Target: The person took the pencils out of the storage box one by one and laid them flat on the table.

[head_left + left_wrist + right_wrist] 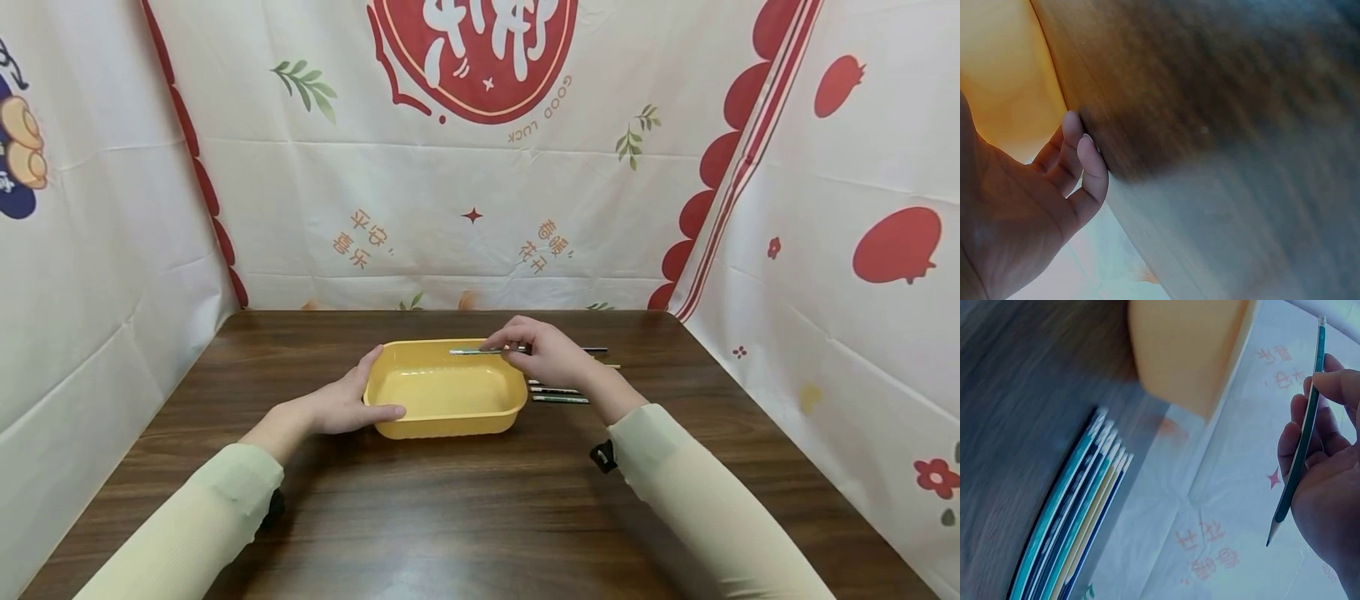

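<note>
A yellow plastic basin (442, 427) stands on the table. My left hand (348, 404) grips its left end, thumb over the near rim and fingers along the far left side. Over the basin's far right part, my right hand (543, 354) pinches a green pencil (1300, 450) between thumb and fingers. Its white end points left above the basin, and its sharpened tip shows in the right wrist view. Several more pencils (1079, 512) lie side by side on the table right of the basin, partly hidden by my right hand and forearm in the head view.
The dark wood-grain table (450, 517) reaches back to a white printed cloth (450, 175) hung behind it. Similar cloth hangs along the left and right sides. A small black device (603, 456) sits at my right wrist.
</note>
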The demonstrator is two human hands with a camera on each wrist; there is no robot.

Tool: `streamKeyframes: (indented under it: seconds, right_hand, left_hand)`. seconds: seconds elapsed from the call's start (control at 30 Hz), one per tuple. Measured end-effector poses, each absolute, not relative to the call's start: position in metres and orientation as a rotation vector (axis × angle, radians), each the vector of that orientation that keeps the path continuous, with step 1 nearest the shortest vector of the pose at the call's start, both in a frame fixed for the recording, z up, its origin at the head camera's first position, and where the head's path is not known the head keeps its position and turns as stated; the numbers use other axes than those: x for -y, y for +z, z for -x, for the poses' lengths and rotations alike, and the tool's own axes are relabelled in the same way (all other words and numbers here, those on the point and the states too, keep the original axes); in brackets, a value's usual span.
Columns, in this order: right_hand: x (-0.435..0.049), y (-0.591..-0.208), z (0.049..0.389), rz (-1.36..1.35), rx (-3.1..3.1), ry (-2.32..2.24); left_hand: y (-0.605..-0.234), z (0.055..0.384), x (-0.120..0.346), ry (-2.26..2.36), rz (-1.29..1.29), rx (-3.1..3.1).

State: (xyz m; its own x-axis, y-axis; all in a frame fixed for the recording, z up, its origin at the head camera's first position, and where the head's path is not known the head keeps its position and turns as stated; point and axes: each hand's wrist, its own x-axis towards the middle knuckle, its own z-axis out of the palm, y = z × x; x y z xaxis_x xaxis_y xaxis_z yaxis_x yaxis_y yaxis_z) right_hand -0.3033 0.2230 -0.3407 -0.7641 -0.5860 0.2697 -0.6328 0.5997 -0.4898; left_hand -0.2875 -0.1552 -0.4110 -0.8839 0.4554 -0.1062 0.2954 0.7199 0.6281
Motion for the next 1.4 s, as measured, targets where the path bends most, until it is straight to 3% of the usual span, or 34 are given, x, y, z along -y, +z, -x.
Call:
streamKeyframes:
  seconds: [0.83, 1.4]
  right_hand:
    - [-0.32, -0.376, 0.276, -0.848, 2.788, 0.843]
    - [-0.352, -0.403, 0.273, -0.84, 2.914, 0.817]
  left_hand:
    - [-0.413, 0.285, 0.153, 0.927, -0.593, -2.662]
    - [-0.412, 0.287, 0.154, 0.924, -0.577, -2.67]
